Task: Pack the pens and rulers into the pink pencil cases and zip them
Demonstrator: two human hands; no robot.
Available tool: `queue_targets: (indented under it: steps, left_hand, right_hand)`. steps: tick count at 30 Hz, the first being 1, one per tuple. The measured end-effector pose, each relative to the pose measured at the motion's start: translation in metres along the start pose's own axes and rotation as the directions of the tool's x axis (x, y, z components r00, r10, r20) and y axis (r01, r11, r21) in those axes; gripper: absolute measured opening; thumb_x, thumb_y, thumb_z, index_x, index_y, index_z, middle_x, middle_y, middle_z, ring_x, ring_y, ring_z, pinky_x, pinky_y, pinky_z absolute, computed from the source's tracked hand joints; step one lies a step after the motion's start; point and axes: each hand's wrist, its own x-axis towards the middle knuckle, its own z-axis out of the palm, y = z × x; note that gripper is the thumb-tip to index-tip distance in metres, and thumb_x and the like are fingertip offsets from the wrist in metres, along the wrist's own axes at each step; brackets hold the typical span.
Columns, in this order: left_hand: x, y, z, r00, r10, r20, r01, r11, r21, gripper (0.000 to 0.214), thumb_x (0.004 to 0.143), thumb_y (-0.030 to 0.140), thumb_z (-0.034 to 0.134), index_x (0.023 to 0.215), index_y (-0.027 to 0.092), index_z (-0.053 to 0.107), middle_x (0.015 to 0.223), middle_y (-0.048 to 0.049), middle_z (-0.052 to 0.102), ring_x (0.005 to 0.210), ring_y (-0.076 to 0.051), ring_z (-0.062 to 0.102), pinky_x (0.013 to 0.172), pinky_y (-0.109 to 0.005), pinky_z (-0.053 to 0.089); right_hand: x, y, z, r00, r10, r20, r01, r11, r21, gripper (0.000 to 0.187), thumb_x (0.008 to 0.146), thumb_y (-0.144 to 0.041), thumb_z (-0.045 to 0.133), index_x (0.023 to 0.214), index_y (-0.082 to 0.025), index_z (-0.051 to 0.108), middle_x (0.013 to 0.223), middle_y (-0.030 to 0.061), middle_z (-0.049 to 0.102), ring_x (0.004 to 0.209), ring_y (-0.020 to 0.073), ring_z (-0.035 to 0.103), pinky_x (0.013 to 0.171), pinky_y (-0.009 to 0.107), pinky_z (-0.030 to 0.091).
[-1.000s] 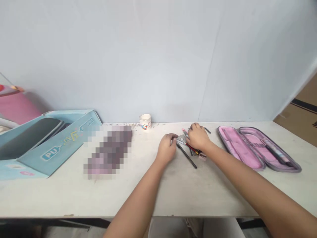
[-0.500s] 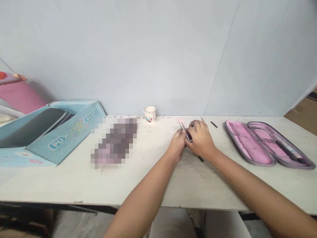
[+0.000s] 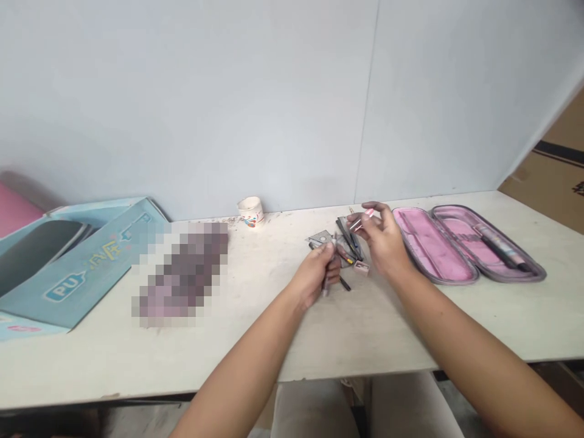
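My left hand (image 3: 319, 271) is closed in a fist around a thin greyish pen (image 3: 325, 287), whose lower end sticks out below the fingers. Held up to the right, my right hand (image 3: 381, 234) pinches a small clear cap with a pink end (image 3: 367, 214). Between and behind the hands lie several dark pencils or pens (image 3: 349, 238), partly covered by the fingers. A small pale pencil sharpener (image 3: 362, 268) sits just below my right hand. A greyish patterned flat sheet (image 3: 318, 237) shows behind my left hand. A short black stick (image 3: 345, 283) lies beside it.
An open pencil case with pink lining (image 3: 440, 267) lies on the right, holding a thick pen-like item (image 3: 502, 246). A paper cup (image 3: 251, 213) stands near the wall. A pixelated dark object (image 3: 187, 274) and a blue box (image 3: 98, 267) occupy the left of the table (image 3: 255, 340).
My hands have moved apart, the right one lifting away with the pink-ended cap while the left keeps the pen. The pencils and sharpener between them now show. The view has shifted right.
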Motion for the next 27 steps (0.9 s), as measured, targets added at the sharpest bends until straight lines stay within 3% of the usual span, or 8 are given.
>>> queue_targets:
  steps: [3, 6, 8, 12, 14, 17, 23, 27]
  left_hand:
    - [0.002, 0.013, -0.004, 0.963, 0.237, -0.129, -0.255, 0.955, -0.148, 0.014, 0.085, 0.028, 0.049, 0.077, 0.017, 0.049, 0.064, 0.0022, 0.044, 0.059, -0.007, 0.049, 0.064, -0.023, 0.048]
    - [0.002, 0.025, -0.011, 0.88, 0.407, -0.245, -0.458, 0.863, -0.213, 0.003, 0.083, 0.02, 0.05, 0.081, 0.019, 0.051, 0.077, -0.0001, 0.052, 0.084, -0.011, 0.057, 0.09, -0.034, 0.044]
    - [0.002, 0.027, -0.016, 0.855, 0.444, -0.268, -0.502, 0.839, -0.21, 0.004, 0.081, 0.02, 0.054, 0.085, 0.02, 0.052, 0.082, -0.0007, 0.055, 0.091, -0.012, 0.058, 0.094, -0.036, 0.042]
    - [0.006, 0.018, -0.024, 0.858, 0.387, -0.339, -0.446, 0.887, -0.118, 0.01, 0.078, 0.025, 0.059, 0.084, 0.019, 0.055, 0.077, 0.0016, 0.054, 0.081, -0.01, 0.058, 0.088, -0.033, 0.046]
    - [0.008, 0.012, -0.026, 0.856, 0.349, -0.38, -0.407, 0.91, -0.082, 0.012, 0.075, 0.025, 0.062, 0.083, 0.018, 0.057, 0.071, 0.003, 0.052, 0.072, -0.007, 0.056, 0.081, -0.028, 0.048]
    - [0.011, 0.007, -0.027, 0.867, 0.309, -0.392, -0.361, 0.93, -0.065, 0.017, 0.071, 0.024, 0.066, 0.083, 0.016, 0.058, 0.067, 0.0035, 0.051, 0.063, -0.005, 0.053, 0.072, -0.024, 0.049]
    - [0.013, 0.004, -0.029, 0.892, 0.281, -0.353, -0.311, 0.95, -0.029, 0.02, 0.069, 0.024, 0.068, 0.084, 0.015, 0.058, 0.069, 0.0021, 0.054, 0.064, -0.007, 0.054, 0.067, -0.023, 0.05]
    - [0.012, 0.003, -0.029, 0.892, 0.285, -0.35, -0.311, 0.95, -0.018, 0.02, 0.069, 0.023, 0.067, 0.085, 0.015, 0.059, 0.069, 0.002, 0.054, 0.064, -0.007, 0.054, 0.068, -0.024, 0.05]
  right_hand:
    - [0.005, 0.002, -0.004, 0.987, 0.155, -0.044, -0.156, 0.988, -0.003, 0.008, 0.072, -0.025, 0.05, 0.078, -0.021, 0.047, 0.065, -0.0025, 0.055, 0.054, 0.009, 0.051, 0.048, 0.021, 0.039]
    - [-0.001, 0.003, 0.0, 0.923, 0.361, 0.136, -0.331, 0.922, -0.201, 0.009, 0.072, -0.028, 0.049, 0.072, -0.019, 0.051, 0.054, -0.0041, 0.049, 0.042, 0.0075, 0.041, 0.038, 0.02, 0.028]
    - [-0.008, 0.002, 0.006, 0.874, 0.4, 0.274, -0.293, 0.886, -0.36, 0.021, 0.078, -0.038, 0.045, 0.076, -0.019, 0.054, 0.054, -0.0032, 0.052, 0.041, 0.0078, 0.04, 0.039, 0.02, 0.027]
    - [-0.017, 0.003, 0.01, 0.919, 0.248, 0.306, -0.012, 0.794, -0.608, 0.039, 0.085, -0.048, 0.034, 0.07, -0.019, 0.056, 0.052, -0.002, 0.05, 0.051, 0.0115, 0.047, 0.05, 0.023, 0.034]
    - [-0.015, 0.004, 0.006, 0.969, 0.091, 0.23, 0.098, 0.712, -0.695, 0.032, 0.085, -0.042, 0.036, 0.074, -0.02, 0.057, 0.059, -0.0008, 0.054, 0.059, 0.0134, 0.05, 0.057, 0.025, 0.035]
    - [-0.009, 0.006, -0.001, 0.972, -0.086, 0.218, 0.215, 0.7, -0.681, 0.022, 0.082, -0.035, 0.044, 0.091, -0.02, 0.057, 0.085, 0.003, 0.061, 0.072, 0.0148, 0.053, 0.064, 0.026, 0.037]
    - [-0.001, 0.011, -0.012, 0.972, 0.096, 0.213, 0.06, 0.78, -0.623, 0.03, 0.082, -0.045, 0.042, 0.083, -0.018, 0.056, 0.065, -0.0008, 0.054, 0.058, 0.012, 0.046, 0.055, 0.024, 0.034]
    - [0.002, 0.014, -0.015, 0.955, 0.11, 0.274, 0.051, 0.853, -0.52, 0.028, 0.075, -0.041, 0.053, 0.093, -0.02, 0.052, 0.08, -0.0005, 0.056, 0.06, 0.0102, 0.046, 0.056, 0.023, 0.034]
